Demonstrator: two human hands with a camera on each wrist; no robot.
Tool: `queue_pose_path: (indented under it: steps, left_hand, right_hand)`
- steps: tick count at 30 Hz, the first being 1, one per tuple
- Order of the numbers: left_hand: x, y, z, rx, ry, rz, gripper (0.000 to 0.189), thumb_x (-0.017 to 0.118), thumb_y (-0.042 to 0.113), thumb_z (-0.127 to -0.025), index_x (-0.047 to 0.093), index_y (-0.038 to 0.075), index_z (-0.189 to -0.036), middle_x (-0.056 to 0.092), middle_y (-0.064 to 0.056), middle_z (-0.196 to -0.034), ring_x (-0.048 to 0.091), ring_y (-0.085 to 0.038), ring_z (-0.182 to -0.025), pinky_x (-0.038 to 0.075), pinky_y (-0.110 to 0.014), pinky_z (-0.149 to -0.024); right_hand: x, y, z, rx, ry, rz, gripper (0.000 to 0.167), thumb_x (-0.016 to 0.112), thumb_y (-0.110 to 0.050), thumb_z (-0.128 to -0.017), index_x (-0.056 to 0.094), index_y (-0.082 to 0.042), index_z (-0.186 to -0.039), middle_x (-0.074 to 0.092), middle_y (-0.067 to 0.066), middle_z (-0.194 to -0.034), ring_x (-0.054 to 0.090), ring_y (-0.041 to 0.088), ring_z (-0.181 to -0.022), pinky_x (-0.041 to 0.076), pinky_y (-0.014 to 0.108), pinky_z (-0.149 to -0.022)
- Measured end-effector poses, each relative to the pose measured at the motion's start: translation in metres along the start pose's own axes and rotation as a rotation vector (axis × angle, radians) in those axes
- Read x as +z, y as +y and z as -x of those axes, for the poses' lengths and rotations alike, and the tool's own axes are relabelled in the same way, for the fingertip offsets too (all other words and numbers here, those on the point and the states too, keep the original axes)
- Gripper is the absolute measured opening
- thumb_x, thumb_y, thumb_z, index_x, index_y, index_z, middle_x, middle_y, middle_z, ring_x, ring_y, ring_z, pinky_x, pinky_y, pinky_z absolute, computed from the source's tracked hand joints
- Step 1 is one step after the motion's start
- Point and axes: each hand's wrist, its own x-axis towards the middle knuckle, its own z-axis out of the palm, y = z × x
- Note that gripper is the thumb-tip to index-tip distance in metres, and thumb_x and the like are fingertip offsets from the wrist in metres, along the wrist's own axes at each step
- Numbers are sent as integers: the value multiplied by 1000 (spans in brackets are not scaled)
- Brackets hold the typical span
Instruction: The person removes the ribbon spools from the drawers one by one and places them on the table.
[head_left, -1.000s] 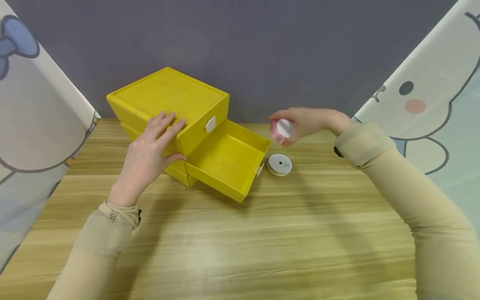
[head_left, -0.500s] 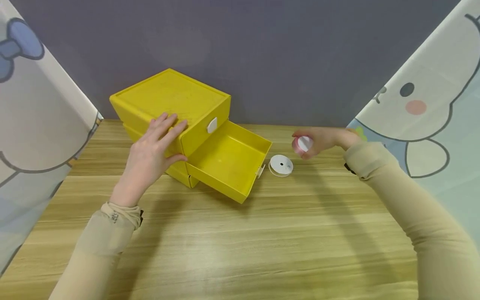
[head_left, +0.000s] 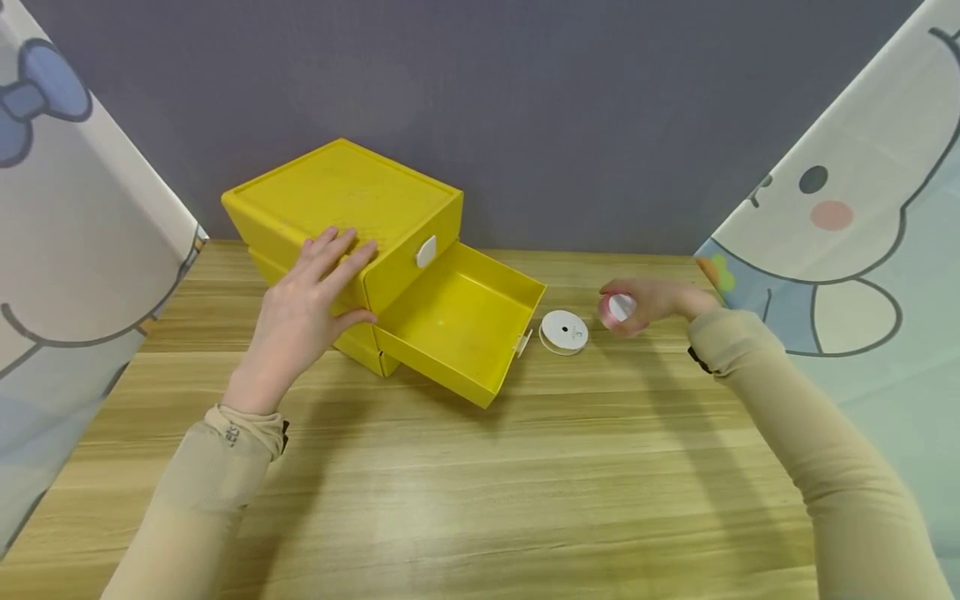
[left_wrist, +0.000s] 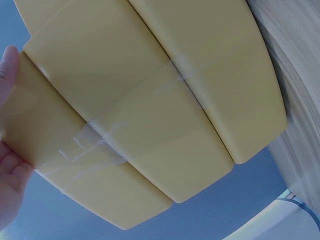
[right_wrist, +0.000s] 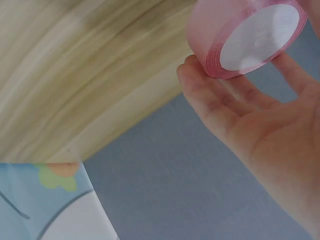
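Your right hand grips the pink ribbon roll, just right of the white spool; your left hand, fingers extended, steadies the yellow drawer unit.

My left hand and right hand are bare. I wear a beige left sleeve and matching right sleeve, creased near the elbow. Dark lettering marks my bunched left cuff; my right cuff is broader. Small black pieces show beside both cuffs.
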Motion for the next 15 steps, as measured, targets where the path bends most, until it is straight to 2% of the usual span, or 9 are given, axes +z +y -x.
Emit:
queue_pose_path:
  steps: [3, 7, 15]
  left_hand:
    - [0, 0, 0, -3, 0, 4, 84, 88, 17, -60, 54, 11, -136, 51, -19, -141, 45, -38, -134, 38, -53, -113]
    - [1, 0, 1, -1, 8, 13, 83, 88, 17, -60, 54, 10, -135, 51, -19, -141, 45, -38, -134, 37, -53, -113]
    - [1, -1, 0, 6, 14, 15, 84, 88, 18, -60, 54, 10, -136, 52, -19, -141, 45, -38, -134, 36, -51, -115]
  right_hand:
    - [6, 4, -3, 9, -6, 3, 77, 77, -16, -75, 40, 4, -139, 51, 25, -127, 53, 30, -101, 47, 27, -75]
    - [13, 8, -6, -12, -13, -21, 79, 76, -15, -74, 38, 8, -139, 49, 28, -130, 52, 31, -103, 47, 27, -75]
    - [27, 15, -13, -28, 3, 7, 76, 78, -18, -74, 43, 8, -136, 52, 28, -130, 53, 34, -109, 48, 33, -85]
